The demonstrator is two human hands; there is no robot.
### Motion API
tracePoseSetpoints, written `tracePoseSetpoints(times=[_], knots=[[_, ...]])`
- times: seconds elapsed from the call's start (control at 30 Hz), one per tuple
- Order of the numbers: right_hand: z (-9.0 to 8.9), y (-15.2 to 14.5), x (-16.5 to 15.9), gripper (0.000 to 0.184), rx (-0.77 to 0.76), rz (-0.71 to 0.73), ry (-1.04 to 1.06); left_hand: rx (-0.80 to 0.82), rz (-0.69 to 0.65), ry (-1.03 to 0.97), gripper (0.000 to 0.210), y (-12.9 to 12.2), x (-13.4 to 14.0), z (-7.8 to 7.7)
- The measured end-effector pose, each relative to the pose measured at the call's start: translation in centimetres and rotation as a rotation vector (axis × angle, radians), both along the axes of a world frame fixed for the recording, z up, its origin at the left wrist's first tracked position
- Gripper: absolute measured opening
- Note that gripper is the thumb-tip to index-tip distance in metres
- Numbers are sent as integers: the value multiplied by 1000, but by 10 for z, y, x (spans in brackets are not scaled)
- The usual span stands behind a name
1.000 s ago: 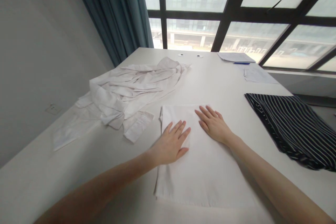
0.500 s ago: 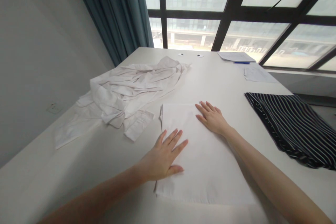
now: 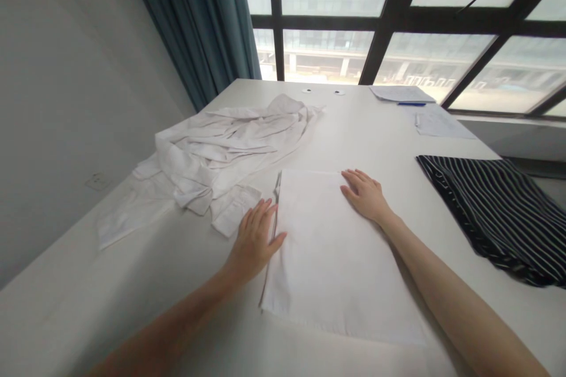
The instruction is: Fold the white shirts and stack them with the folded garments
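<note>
A folded white cloth (image 3: pixel 336 265) lies flat on the white table in front of me, its layered left edge showing a thin dark line. My left hand (image 3: pixel 254 238) rests at that left edge, fingers stretched out and thumb lying on the cloth. At the far right corner of the cloth, my right hand (image 3: pixel 363 194) lies palm down with its fingers extended. Neither hand grips anything.
A crumpled white garment (image 3: pixel 234 141) spreads over the table's left side. To the right lies a black striped cloth (image 3: pixel 495 212). Papers (image 3: pixel 402 94) and a blue pen (image 3: pixel 411 104) sit at the far right, near the window. A blue curtain (image 3: pixel 198 23) hangs behind.
My left hand has slid left from the top of the cloth to its left edge. My right hand has shifted slightly right. The cloth's left side looks straighter.
</note>
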State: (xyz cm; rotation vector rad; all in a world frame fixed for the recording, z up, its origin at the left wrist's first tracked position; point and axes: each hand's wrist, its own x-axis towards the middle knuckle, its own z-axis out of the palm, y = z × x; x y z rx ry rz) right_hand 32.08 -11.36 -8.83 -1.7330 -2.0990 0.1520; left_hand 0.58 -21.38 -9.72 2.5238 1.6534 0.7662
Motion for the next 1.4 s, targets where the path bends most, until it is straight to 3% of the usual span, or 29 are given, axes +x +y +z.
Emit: tracePoseSetpoints(times=[0.23,0.47,0.77,0.83,0.93,1.07,1.23,1.4], knots=[[-7,8,11,35,121,16,240,-103,-48,-150,8,7,-5,8],[-4,6,8,36,75,-2,172,-109,-93,-35,21,3,-4,25],[-1,4,6,35,64,-12,122,1,-18,140,5,-11,7,34],[-1,4,6,36,65,-3,124,40,-64,144,16,-15,10,34],[-3,5,7,37,81,17,137,47,-288,165,42,-17,11,31],[-8,7,9,37,113,24,172,-73,-541,254,67,-16,8,26],[-10,5,10,48,136,-107,314,-177,-558,272,76,-15,5,29],[-5,6,15,54,62,-199,616,-195,-581,216,71,-16,6,38]])
